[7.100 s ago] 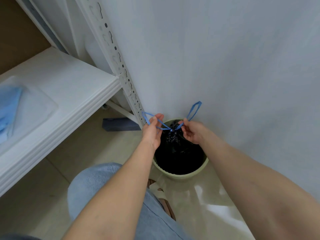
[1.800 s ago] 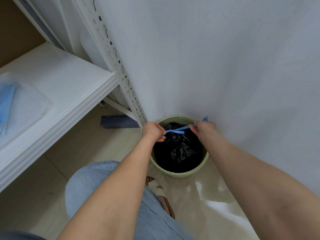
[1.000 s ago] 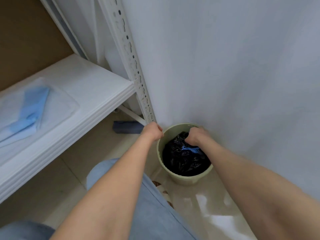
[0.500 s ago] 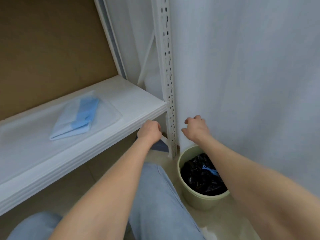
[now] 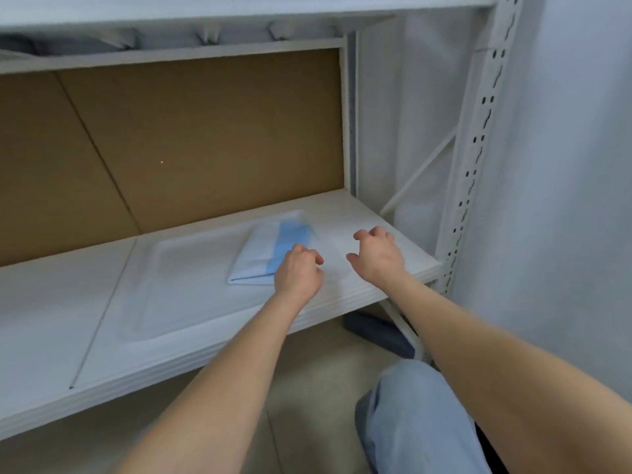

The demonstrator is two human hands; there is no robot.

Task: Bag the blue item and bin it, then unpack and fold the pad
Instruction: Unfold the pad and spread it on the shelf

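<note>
1. My left hand (image 5: 298,272) is out over the white shelf (image 5: 61,323). Its fingers are curled in loosely, and it holds nothing.
2. My right hand (image 5: 376,256) is beside it, a bit further to the right. Its fingers are bent and spread a little, and it holds nothing too.
3. There is a small gap between my two hands. They do not touch each other.
4. The pad (image 5: 270,256) lies flat on the shelf. It is folded, and it is white with a wide blue stripe.
5. The pad seems to be inside a clear plastic pack (image 5: 191,268) that lies flat on the shelf. The pack is hard to see because it is see-through and the picture is a bit blurry.
6. My left hand is right at the near corner of the pad. I cannot tell if my fingers touch it.
7. My right hand is near the right end of the clear pack, apart from the pad.
8. Behind the shelf is a brown board (image 5: 191,138).
9. A white metal post with holes (image 5: 478,138) stands at the right end of the shelf.
10. My knee in light blue jeans (image 5: 417,419) is low down on the right.
11. A dark blue thing (image 5: 372,331) lies on the floor under the shelf.
</note>
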